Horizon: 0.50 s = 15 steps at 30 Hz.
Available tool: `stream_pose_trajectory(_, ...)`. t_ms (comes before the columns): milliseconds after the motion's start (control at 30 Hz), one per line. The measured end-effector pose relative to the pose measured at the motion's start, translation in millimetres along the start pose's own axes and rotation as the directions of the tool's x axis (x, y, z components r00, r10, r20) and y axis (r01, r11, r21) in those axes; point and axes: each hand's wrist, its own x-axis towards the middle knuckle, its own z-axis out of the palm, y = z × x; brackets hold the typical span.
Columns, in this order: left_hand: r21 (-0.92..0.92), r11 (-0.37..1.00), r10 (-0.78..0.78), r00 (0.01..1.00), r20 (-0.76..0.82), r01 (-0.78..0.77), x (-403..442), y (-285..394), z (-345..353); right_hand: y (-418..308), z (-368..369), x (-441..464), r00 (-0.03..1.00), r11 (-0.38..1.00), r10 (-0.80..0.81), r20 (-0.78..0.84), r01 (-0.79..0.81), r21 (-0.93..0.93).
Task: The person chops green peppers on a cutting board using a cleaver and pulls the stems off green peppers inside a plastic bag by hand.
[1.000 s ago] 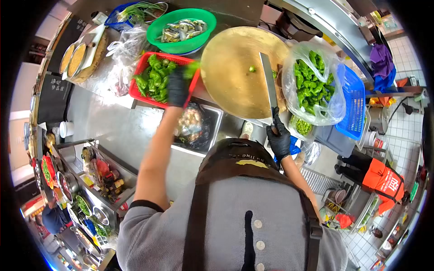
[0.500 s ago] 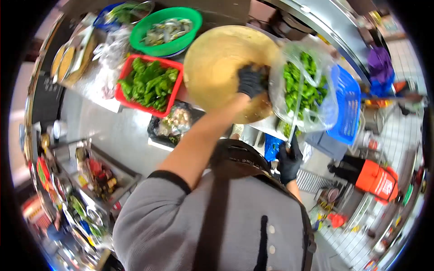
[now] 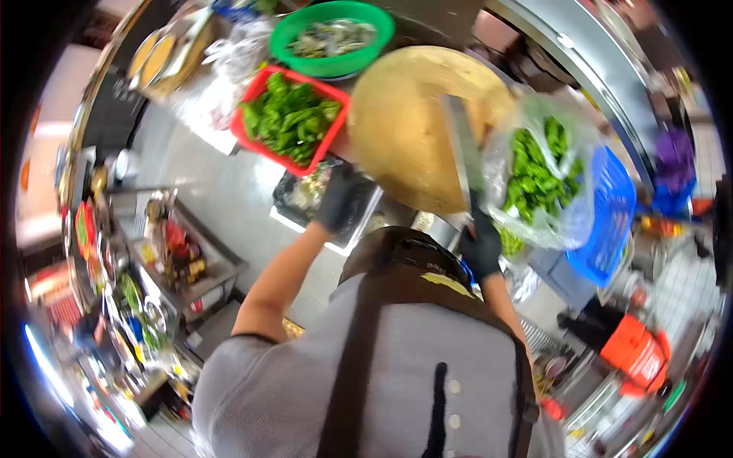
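Note:
My right hand, in a black glove, is wrapped round the handle of a cleaver. The wide blade reaches forward over the right part of a round, yellowish cutting board. My left hand, gloved in black too, is left of the board. It hovers at a container lined with a black bag, which has pale scraps in it; motion blur hides its fingers. A red basket of green peppers is just beyond that hand. Right of the cleaver lies a clear plastic bag with more green peppers.
A green basin with greyish seafood, perhaps shrimp, stands behind the red basket. A blue basket is beside the clear bag. Crumpled plastic bags lie at the far left. A person in an orange vest is at the lower right.
My left hand has left the board and moved down and left to the black-lined container. The dark stuff near it on the board is gone. The cleaver has swung left over the board, blade now broadside.

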Motion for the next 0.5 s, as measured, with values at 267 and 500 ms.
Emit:
stream_pose_trajectory(267, 0.384, 0.911, -0.009, 0.937, -0.349, 0.152, -3.7, -41.8, -35.0, -2.6, 78.9, 82.5, 0.995, 0.972, -0.081, 0.063, 0.092, -0.214)
stream_pose_trajectory(500, -0.331, 0.923, 0.193, 0.980, -0.038, -0.195, 130.2, 128.9, 28.6, 63.9, -89.1, 64.1, 0.939, 0.977, 0.120, -0.322, -0.169, -0.128)
